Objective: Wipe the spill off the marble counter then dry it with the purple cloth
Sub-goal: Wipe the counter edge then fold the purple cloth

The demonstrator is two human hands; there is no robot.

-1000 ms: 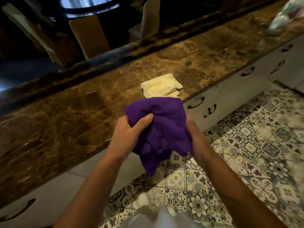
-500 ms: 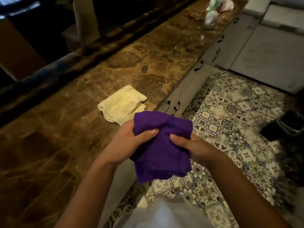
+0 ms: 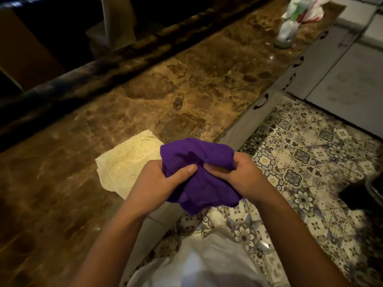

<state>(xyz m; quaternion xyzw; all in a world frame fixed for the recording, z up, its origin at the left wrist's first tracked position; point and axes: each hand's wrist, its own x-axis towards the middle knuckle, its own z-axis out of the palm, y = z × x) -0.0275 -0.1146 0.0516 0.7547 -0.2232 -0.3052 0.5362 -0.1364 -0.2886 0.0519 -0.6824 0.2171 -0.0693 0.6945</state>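
A bunched purple cloth (image 3: 202, 183) hangs in front of me, just off the front edge of the brown marble counter (image 3: 186, 85). My left hand (image 3: 157, 183) grips its left side with the thumb laid across the fabric. My right hand (image 3: 242, 175) grips its right side, thumb pressed into the folds. A crumpled pale yellow cloth (image 3: 126, 162) lies on the counter right beside my left hand. Darker wet-looking patches (image 3: 180, 123) show on the marble beyond the yellow cloth.
A clear bottle (image 3: 287, 32) and a white plastic bag (image 3: 304, 8) stand at the counter's far right end. White cabinet drawers (image 3: 261, 104) with dark handles run below the counter edge. Patterned floor tiles (image 3: 310, 154) spread to the right, with a dark bin (image 3: 366, 195) at the right edge.
My view has swung right along the counter. My hands have gathered the purple cloth into a tighter bunch, thumbs now close together, and the cloth has moved nearer the yellow cloth.
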